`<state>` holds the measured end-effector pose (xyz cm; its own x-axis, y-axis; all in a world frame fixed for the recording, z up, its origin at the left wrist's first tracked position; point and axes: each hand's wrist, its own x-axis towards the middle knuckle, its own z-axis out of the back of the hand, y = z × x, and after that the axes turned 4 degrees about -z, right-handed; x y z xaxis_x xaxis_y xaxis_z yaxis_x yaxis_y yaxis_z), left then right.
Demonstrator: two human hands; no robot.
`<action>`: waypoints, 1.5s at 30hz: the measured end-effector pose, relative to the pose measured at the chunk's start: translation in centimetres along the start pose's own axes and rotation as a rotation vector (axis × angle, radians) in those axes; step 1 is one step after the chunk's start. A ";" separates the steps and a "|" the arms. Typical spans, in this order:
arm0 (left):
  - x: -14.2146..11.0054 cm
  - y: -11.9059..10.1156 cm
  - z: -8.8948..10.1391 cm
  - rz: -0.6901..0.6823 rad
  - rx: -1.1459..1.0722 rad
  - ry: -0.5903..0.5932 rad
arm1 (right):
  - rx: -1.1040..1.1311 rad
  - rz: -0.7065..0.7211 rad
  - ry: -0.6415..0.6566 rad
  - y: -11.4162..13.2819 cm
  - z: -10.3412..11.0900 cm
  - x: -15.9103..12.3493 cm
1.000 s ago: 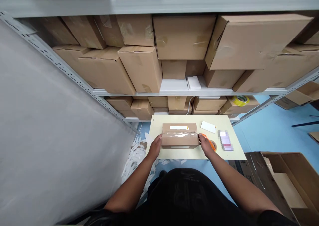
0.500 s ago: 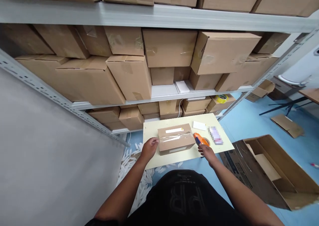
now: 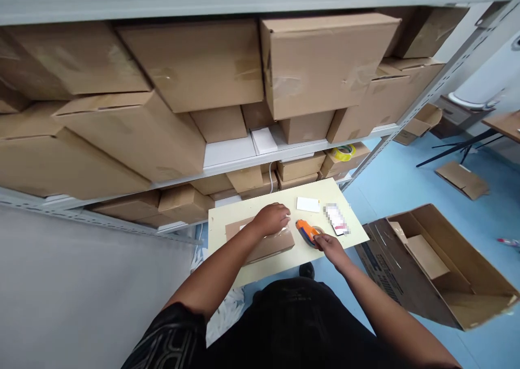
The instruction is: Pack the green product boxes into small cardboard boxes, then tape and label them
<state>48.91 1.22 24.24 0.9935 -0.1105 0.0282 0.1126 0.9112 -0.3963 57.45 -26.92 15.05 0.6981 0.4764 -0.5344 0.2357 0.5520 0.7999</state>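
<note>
A small brown cardboard box (image 3: pixel 271 246) with clear tape on top lies on the pale yellow board (image 3: pixel 225 215). My left hand (image 3: pixel 271 220) reaches over the box's right end, its fingers loosely bent and slightly apart; whether they press the tape cannot be made out. My right hand (image 3: pixel 331 250) grips an orange tape dispenser (image 3: pixel 307 230) just right of the box, apart from it. A tape roll shows partly beside the dispenser's handle. Behind it lie a white card-like pack (image 3: pixel 307 204) and a phone-shaped item (image 3: pixel 337 219), partly blurred out.
Shelving with stacked cardboard boxes (image 3: pixel 325 65) stands close in front, its metal edge (image 3: pixel 227 168) above the board. A yellow tape roll (image 3: pixel 343 152) rests on a lower box. At right on the blue floor is a large open carton (image 3: pixel 442 271). White packing pieces (image 3: pixel 227 317) lie at lower left.
My left hand has moved from the box's left end across to its right end. The dispenser has come away from the box, still in my right hand. The view has shifted.
</note>
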 end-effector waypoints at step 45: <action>23.5 3.0 -18.0 0.030 0.223 0.530 | 0.022 -0.162 0.218 -3.0 10.4 10.9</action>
<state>72.31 -5.76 7.22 0.8580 -0.2147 -0.4666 0.1429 0.9724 -0.1847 71.42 -30.51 9.69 0.4889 0.5206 -0.6999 0.3482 0.6192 0.7038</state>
